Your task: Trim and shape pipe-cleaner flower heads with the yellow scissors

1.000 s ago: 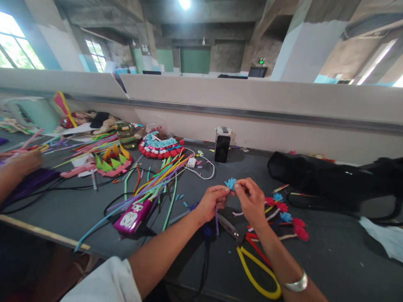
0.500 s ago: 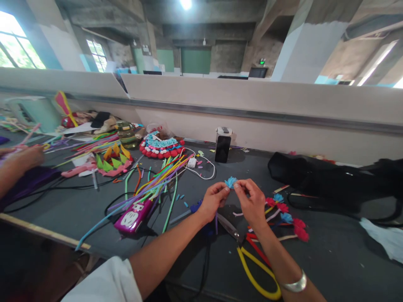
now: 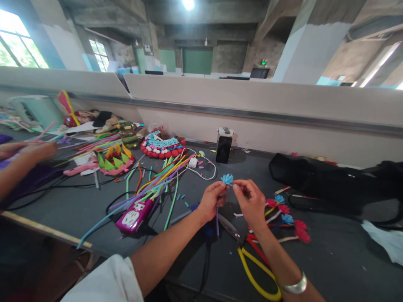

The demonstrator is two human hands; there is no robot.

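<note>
In my left hand (image 3: 211,202) I pinch a small blue flower (image 3: 227,179) by its base. A purple stem (image 3: 217,222) hangs below that hand. The thumb and forefinger of my right hand (image 3: 251,199) are pressed together at the flower's right edge; whether a petal is between them is too small to see. Beneath my hands lies a pair of scissors (image 3: 231,228) with long yellow handles, partly covered by my right forearm. To the right of my right wrist are several finished-looking red flowers (image 3: 301,230) and blue flowers (image 3: 287,219) on stems.
A bundle of coloured pipe cleaners (image 3: 163,180) rests across a purple case (image 3: 134,216). Behind are a beaded-looking collar (image 3: 163,144), a felt crown (image 3: 115,161) and a phone (image 3: 223,149) propped upright. A black bag (image 3: 327,180) lies right. A co-worker's hand (image 3: 40,151) works at left.
The blue flower has shifted slightly left and up in my left hand, showing more of its petals. My right fingertips have slid to its outer edge. The co-worker's hand has moved right.
</note>
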